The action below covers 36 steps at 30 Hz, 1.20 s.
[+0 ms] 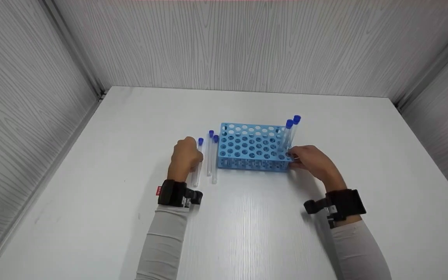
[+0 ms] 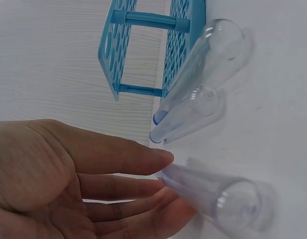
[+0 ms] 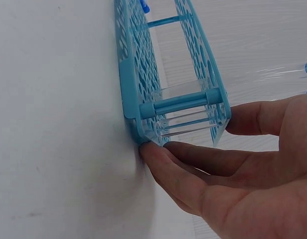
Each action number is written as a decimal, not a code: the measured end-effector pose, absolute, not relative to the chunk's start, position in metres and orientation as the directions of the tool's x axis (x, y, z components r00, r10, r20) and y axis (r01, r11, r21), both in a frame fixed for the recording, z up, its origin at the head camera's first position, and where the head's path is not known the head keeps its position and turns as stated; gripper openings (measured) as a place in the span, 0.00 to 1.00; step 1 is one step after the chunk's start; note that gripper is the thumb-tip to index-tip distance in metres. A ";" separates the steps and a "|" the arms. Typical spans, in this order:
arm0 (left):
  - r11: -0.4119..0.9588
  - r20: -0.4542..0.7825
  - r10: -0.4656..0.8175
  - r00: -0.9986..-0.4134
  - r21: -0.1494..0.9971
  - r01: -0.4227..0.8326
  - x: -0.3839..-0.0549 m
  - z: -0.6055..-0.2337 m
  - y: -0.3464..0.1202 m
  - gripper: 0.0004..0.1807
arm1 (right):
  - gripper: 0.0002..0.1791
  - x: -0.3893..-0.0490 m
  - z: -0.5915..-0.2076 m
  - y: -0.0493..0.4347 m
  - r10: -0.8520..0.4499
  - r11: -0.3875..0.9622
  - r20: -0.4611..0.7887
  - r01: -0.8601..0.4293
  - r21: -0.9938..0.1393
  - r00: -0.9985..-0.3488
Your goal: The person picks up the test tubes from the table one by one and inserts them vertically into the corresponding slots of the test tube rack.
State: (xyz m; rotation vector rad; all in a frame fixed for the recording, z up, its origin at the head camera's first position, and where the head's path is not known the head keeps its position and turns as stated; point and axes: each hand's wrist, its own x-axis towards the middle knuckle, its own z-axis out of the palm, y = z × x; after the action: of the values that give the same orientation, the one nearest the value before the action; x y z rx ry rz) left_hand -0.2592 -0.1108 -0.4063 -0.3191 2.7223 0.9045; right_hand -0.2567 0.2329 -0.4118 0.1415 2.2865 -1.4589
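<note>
On the left, my left hand [image 1: 185, 155] pinches a clear test tube with a blue cap [image 1: 197, 177] between thumb and fingers. In the left wrist view its rounded end points toward the camera, and the tube [image 2: 213, 196] lies close over the table. Two more capped test tubes, one nearer [image 1: 214, 167] and one farther [image 1: 209, 157], lie beside the blue test tube rack [image 1: 257, 158]. My right hand [image 1: 313, 161] grips the rack's right end, thumb at the upper plate and fingers at the base. Two capped tubes [image 1: 286, 135] stand in the rack's right side.
The white table [image 1: 255, 225] carries the rack near its middle. Grey wood-grain panels rise behind the table [image 1: 247, 46] and at both sides. A black wrist camera [image 1: 173, 193] is strapped on each forearm.
</note>
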 end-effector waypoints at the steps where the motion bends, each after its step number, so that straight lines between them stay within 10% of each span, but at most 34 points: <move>1: 0.781 -0.305 -0.126 -0.944 0.557 -0.284 -0.259 -0.406 -0.111 0.22 | 0.28 -0.257 -0.412 0.233 -0.138 0.442 -0.403 0.308 -0.843 -0.905; 36: 0.517 0.076 -0.083 -0.994 0.856 0.023 -0.250 -0.381 -0.088 0.21 | 0.28 -0.255 -0.410 0.233 -0.148 0.453 -0.402 0.300 -0.840 -0.903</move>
State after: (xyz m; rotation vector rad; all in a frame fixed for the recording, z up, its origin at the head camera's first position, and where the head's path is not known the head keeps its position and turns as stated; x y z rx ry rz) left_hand -0.2501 -0.0877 -0.3810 -0.0566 2.8283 1.5983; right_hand -0.2553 0.2334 -0.4096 0.1273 2.2870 -1.4454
